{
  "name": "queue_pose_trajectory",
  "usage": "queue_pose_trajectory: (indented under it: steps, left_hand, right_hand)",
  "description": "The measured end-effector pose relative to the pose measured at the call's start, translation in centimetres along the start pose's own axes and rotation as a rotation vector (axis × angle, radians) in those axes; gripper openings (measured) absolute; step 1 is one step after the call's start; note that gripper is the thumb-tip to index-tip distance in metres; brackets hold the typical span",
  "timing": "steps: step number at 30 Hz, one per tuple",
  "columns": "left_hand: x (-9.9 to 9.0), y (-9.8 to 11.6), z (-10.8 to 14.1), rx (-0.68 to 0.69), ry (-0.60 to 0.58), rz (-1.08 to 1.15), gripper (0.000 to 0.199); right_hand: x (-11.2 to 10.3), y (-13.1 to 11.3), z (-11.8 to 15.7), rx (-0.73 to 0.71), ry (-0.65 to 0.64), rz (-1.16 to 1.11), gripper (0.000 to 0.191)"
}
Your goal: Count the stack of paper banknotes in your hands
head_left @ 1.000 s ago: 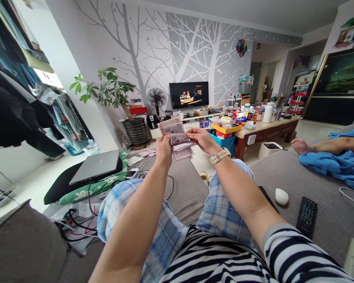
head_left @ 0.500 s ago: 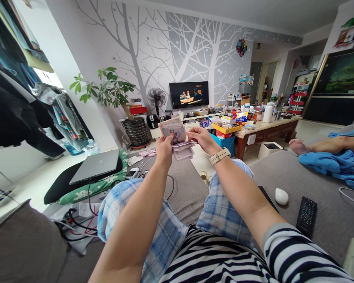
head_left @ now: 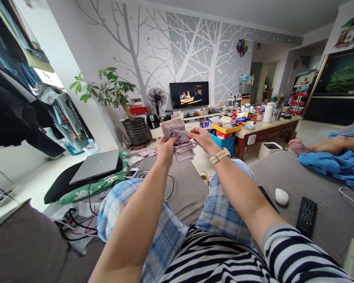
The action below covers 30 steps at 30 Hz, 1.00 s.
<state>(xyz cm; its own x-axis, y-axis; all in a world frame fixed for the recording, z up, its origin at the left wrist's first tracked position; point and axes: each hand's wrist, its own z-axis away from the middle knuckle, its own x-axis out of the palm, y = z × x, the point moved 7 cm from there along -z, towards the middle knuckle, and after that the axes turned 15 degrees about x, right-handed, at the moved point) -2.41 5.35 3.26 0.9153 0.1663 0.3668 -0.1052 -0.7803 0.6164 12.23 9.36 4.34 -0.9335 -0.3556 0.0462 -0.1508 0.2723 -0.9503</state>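
A bundle of purple-pink banknotes [head_left: 173,126] is folded over my left hand [head_left: 165,151], which is closed on it with the thumb across the front. The notes' upper ends stand up, and their lower ends fan out below and to the right. My right hand [head_left: 203,139], with a beige watch on its wrist, pinches the right edge of a front note marked with a 5. Both hands are held out above my knees, which are in blue checked trousers [head_left: 224,212].
On the grey sofa, a white mouse [head_left: 281,196] and a black remote [head_left: 306,216] lie at right; a closed laptop [head_left: 96,167] rests on cushions at left. Another person's foot [head_left: 298,146] is at far right. Beyond stands a cluttered table [head_left: 265,127].
My right fingers have drawn the front note's edge outward, so it now stretches between both hands. The bundle has shifted slightly to the right, its lower notes more spread.
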Motion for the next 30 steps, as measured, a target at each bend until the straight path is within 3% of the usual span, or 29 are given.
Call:
queue_pose_trajectory:
  steps: [7,16,30]
  left_hand:
    - [-0.3,-0.8,-0.2,-0.034,0.053,0.078,0.022]
    - [-0.5,-0.6,-0.4,-0.036,0.102,0.094,0.022]
    - [-0.5,-0.5,-0.3,-0.055,0.081,0.055,0.018]
  right_hand:
    - [0.0,0.0,0.0,-0.002,-0.019,-0.02,0.032]
    - [0.8,-0.5,0.5,-0.01,-0.156,-0.116,0.031]
    - [1.1,-0.4,0.6,0.017,-0.184,-0.14,0.029]
